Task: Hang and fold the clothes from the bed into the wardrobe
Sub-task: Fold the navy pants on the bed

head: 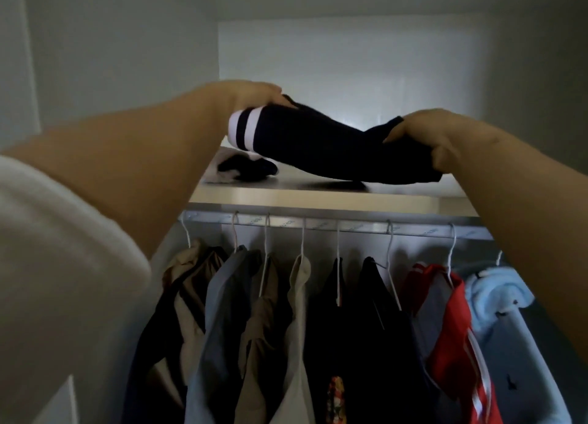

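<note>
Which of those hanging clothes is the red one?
The red garment with white stripes, near the right end of the rail, just left of the pale blue garment.

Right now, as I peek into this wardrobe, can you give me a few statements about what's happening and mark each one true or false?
1. The left hand and the right hand both hold the dark garment with white stripes. True.
2. That garment is hanging from a hanger. False: it is held folded at the shelf above the rail.
3. A red garment hangs on the rail, toward the right. True.
4. Nothing else lies on the shelf. False: a small dark and white bundle lies on it, to the left.
</note>
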The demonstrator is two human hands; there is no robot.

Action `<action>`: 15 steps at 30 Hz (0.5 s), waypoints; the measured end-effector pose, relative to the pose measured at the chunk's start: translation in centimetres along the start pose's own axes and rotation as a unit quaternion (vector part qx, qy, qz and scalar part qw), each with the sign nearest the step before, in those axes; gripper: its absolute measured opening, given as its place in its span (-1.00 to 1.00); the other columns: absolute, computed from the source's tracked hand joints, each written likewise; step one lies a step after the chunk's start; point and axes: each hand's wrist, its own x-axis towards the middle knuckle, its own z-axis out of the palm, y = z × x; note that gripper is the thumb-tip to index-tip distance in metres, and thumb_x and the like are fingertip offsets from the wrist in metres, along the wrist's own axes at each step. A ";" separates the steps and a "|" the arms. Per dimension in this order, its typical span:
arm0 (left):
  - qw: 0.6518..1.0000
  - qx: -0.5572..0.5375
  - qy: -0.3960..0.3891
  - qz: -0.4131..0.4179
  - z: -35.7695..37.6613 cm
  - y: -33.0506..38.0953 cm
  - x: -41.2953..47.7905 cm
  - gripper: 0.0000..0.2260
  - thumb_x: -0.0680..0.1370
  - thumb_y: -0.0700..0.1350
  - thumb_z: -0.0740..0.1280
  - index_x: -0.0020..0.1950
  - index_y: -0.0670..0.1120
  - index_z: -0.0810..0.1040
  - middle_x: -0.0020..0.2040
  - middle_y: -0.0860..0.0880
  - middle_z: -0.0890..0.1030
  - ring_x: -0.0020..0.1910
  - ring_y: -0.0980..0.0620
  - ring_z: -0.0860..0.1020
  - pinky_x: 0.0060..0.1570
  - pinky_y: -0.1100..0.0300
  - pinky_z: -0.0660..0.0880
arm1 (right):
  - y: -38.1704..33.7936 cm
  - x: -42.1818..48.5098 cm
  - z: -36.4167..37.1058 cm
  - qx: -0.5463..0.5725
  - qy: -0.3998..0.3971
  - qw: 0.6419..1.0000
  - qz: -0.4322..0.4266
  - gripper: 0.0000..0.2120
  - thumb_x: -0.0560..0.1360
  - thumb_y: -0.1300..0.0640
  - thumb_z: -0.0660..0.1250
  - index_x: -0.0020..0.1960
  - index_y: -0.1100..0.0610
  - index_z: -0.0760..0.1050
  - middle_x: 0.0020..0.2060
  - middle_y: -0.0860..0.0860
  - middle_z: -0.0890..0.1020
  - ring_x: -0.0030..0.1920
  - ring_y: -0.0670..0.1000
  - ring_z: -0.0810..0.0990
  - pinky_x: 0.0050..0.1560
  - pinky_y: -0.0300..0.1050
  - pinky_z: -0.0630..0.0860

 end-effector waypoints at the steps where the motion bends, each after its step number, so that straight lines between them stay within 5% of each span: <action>1: 0.999 0.005 0.023 0.032 -0.8 0.4 -0.1 -0.52 0.56 -0.14 0.27 0.45 -0.10 0.24 0.32 -0.04 0.38 0.25 -0.03 0.41 0.16 0.26 0.34 | -0.8 0.1 0.7 0.020 0.021 0.999 -0.035 -0.90 0.44 0.36 0.31 -0.19 0.19 0.46 -0.26 0.14 0.56 -0.36 0.09 0.57 -0.53 -0.11 0.52; 4: 0.990 0.008 0.105 0.094 -5.0 1.5 -0.5 -0.47 0.49 -0.17 0.36 0.43 -0.01 0.29 0.31 -0.04 0.41 0.14 -0.02 0.47 0.03 0.19 0.45 | -3.7 0.8 3.1 0.102 0.053 0.983 -0.141 -0.72 0.40 0.40 0.33 0.06 0.16 0.49 -0.21 0.08 0.53 -0.30 0.03 0.55 -0.62 -0.21 0.47; 6: 0.986 -0.003 0.130 0.104 -7.9 1.3 -0.5 -0.52 0.48 -0.21 0.37 0.37 0.01 0.36 0.19 -0.01 0.47 -0.01 0.01 0.52 -0.16 0.20 0.50 | -5.3 1.6 5.3 0.131 0.050 0.972 -0.191 -0.58 0.39 0.39 0.33 0.20 0.11 0.42 -0.02 0.10 0.51 -0.13 0.06 0.55 -0.44 -0.12 0.56; 9: 0.976 0.073 0.182 0.100 -12.0 0.4 -0.2 -0.54 0.50 -0.20 0.35 0.38 -0.03 0.37 0.29 -0.01 0.45 0.15 -0.04 0.48 0.03 0.13 0.43 | -6.9 2.8 9.5 0.153 0.032 0.961 -0.227 -0.52 0.40 0.38 0.34 0.27 0.13 0.35 0.13 0.13 0.46 0.03 0.12 0.52 -0.24 -0.06 0.57; 12: 0.956 0.245 0.163 0.000 -14.3 -3.0 -0.2 -0.54 0.54 -0.21 0.30 0.42 -0.12 0.32 0.44 -0.08 0.32 0.37 -0.10 0.33 0.29 0.10 0.27 | -6.2 3.9 14.4 0.100 -0.030 0.979 -0.178 -0.63 0.43 0.33 0.35 0.20 0.18 0.38 0.13 0.18 0.48 0.05 0.15 0.53 -0.11 -0.02 0.55; 15: 0.878 0.438 0.138 -0.133 -15.0 -8.3 -0.1 -0.67 0.55 -0.20 0.27 0.32 -0.16 0.46 0.32 -0.17 0.46 0.28 -0.19 0.43 0.30 -0.03 0.36 | -4.4 3.5 17.6 -0.058 -0.187 0.980 -0.027 -0.89 0.50 0.13 0.28 -0.04 0.17 0.47 -0.10 0.10 0.56 -0.17 0.06 0.56 -0.22 -0.08 0.53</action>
